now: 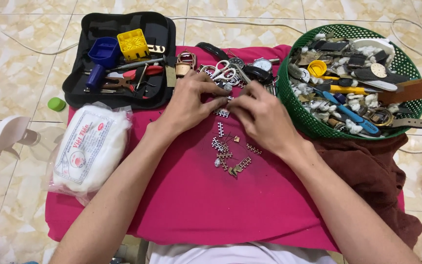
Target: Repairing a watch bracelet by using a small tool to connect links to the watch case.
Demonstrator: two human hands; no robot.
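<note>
Hands meet at centre of pink cloth (196, 205): left hand (189, 100) & right hand (262, 117), each grip pinching small metal link piece (222, 113). Loose links (226, 151) lie near; green basket (296, 110) at right.

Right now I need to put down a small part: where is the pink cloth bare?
Bare: the near half of the pink cloth, between the forearms. Crowded: the loose links, the hands, left hand and right hand, and the watches beyond.
</note>
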